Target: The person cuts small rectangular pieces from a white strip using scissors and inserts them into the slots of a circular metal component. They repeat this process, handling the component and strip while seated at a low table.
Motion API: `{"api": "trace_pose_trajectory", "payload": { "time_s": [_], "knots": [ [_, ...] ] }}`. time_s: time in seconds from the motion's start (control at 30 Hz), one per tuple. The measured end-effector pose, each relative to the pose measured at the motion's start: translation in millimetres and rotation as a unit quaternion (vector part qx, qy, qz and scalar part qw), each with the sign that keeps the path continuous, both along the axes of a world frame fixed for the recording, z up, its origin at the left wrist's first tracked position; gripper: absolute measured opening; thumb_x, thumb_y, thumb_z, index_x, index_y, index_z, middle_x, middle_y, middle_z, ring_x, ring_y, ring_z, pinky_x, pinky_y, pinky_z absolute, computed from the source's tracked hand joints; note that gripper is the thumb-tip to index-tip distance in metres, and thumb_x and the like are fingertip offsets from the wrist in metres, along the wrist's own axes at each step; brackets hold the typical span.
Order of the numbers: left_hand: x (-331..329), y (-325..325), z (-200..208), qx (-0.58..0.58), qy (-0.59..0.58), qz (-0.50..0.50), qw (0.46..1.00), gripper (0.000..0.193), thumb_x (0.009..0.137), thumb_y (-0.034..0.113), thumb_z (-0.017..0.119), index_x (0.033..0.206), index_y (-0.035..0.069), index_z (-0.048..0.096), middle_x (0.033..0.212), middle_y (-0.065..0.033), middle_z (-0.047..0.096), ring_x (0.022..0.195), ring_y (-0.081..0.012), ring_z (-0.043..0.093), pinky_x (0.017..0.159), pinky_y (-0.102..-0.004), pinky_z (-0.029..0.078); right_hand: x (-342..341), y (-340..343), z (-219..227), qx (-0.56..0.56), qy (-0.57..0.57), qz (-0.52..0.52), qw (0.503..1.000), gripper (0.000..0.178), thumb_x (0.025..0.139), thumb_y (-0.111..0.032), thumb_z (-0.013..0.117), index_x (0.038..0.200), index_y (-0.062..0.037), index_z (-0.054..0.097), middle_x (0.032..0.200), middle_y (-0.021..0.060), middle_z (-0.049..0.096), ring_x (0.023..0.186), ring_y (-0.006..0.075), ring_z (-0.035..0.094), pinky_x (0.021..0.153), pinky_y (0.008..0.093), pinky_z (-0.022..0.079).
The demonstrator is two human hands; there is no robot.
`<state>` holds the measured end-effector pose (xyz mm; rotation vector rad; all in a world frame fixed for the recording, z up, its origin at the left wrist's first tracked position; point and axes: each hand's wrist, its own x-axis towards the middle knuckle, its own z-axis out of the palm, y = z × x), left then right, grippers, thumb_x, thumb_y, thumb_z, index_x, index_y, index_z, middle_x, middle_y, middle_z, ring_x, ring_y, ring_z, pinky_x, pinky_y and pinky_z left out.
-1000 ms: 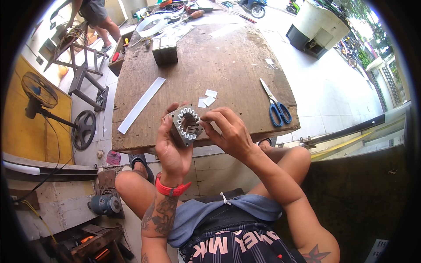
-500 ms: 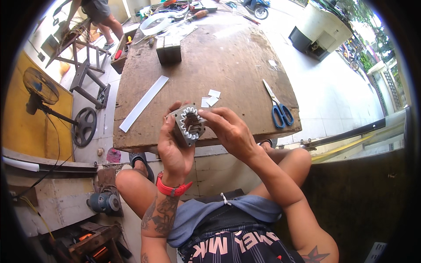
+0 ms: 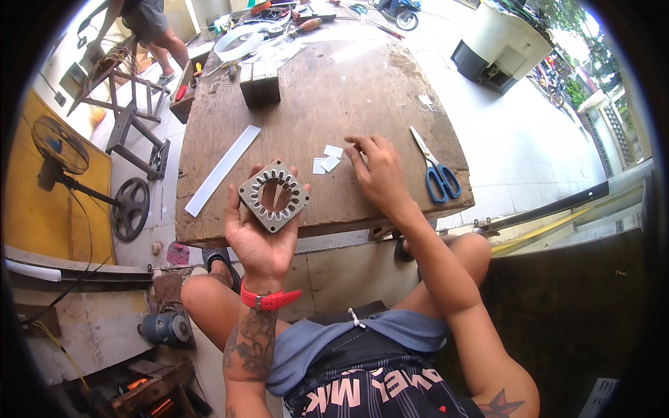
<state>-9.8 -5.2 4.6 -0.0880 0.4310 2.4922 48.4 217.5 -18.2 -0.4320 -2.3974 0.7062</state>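
My left hand (image 3: 263,245) is palm up with a square metal stator core (image 3: 298,200) resting in it, fingers around its sides. The core's round bore faces up, and pale liners show in the slots around it. Over the table, my right hand (image 3: 380,171) is apart from the core, thumb and forefinger parted, with nothing visible between them. Several small white paper pieces (image 3: 330,163) lie just left of its fingers. Blue-handled scissors (image 3: 437,174) lie to its right. A long white paper strip (image 3: 223,169) rests on the left part of the table.
The worn wooden table (image 3: 348,90) has a dark block (image 3: 260,85) and a clutter of tools and a white coil (image 3: 240,43) toward its far end. A fan (image 3: 59,150) stands left, near a wooden stool (image 3: 132,136). Another person (image 3: 157,35) stands at the far left.
My right hand has moved off the core, up and right over the table. My left hand has lowered slightly left and turned the core so its bore faces up.
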Motion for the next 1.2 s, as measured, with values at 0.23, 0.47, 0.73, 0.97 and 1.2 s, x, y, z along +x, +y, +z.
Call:
{"api": "trace_pose_trajectory", "payload": {
  "time_s": [0.23,0.47,0.73,0.97,1.2],
  "knots": [
    [-5,-5,1,-0.018,0.017,-0.022,0.999,0.067,0.107,0.056,0.046,0.149,0.003,0.051,0.155,-0.0154,0.054,0.146,-0.0388,0.048,0.119,-0.063,0.041,-15,13,-6,-0.086,-0.032,0.019,0.996,0.023,0.102,-0.025,0.069,0.112,-0.0045,0.07,0.101,0.0111,0.07,0.097,0.0244,0.066,0.09,0.036,0.052],
    [1,3,5,-0.032,0.049,-0.036,0.998,0.069,0.108,0.055,0.047,0.153,0.003,0.048,0.144,-0.0196,0.061,0.138,-0.031,0.056,0.116,-0.0481,0.047,12,-20,20,-0.291,0.075,0.148,0.942,0.023,0.104,-0.011,0.066,0.126,-0.0041,0.067,0.103,0.0077,0.072,0.091,0.0133,0.068,0.083,0.0286,0.055],
    [10,10,2,-0.079,0.104,-0.018,0.991,0.063,0.112,0.049,0.043,0.155,0.003,0.047,0.135,-0.014,0.066,0.127,-0.0234,0.062,0.112,-0.0416,0.048,26,-47,29,0.008,0.123,0.206,0.971,0.039,0.086,-0.001,0.08,0.123,-0.0099,0.072,0.104,0.0117,0.07,0.095,0.0279,0.069,0.082,0.0398,0.059],
    [16,14,1,-0.103,0.135,-0.014,0.985,0.06,0.112,0.046,0.042,0.156,0.005,0.046,0.133,-0.008,0.065,0.122,-0.0175,0.062,0.108,-0.0366,0.048,25,-47,26,0.076,0.128,0.208,0.967,0.036,0.079,-0.001,0.082,0.113,-0.0097,0.071,0.103,0.0089,0.067,0.096,0.0293,0.067,0.082,0.0404,0.059],
    [14,11,0,-0.116,0.157,-0.013,0.981,0.06,0.112,0.045,0.043,0.156,0.005,0.045,0.134,-0.0073,0.065,0.124,-0.0167,0.061,0.108,-0.0353,0.048,32,-47,29,0.131,0.079,0.233,0.96,0.046,0.082,0.006,0.076,0.124,-0.0124,0.072,0.107,0.0078,0.066,0.102,0.0293,0.068,0.084,0.0413,0.06]
  ]
}}
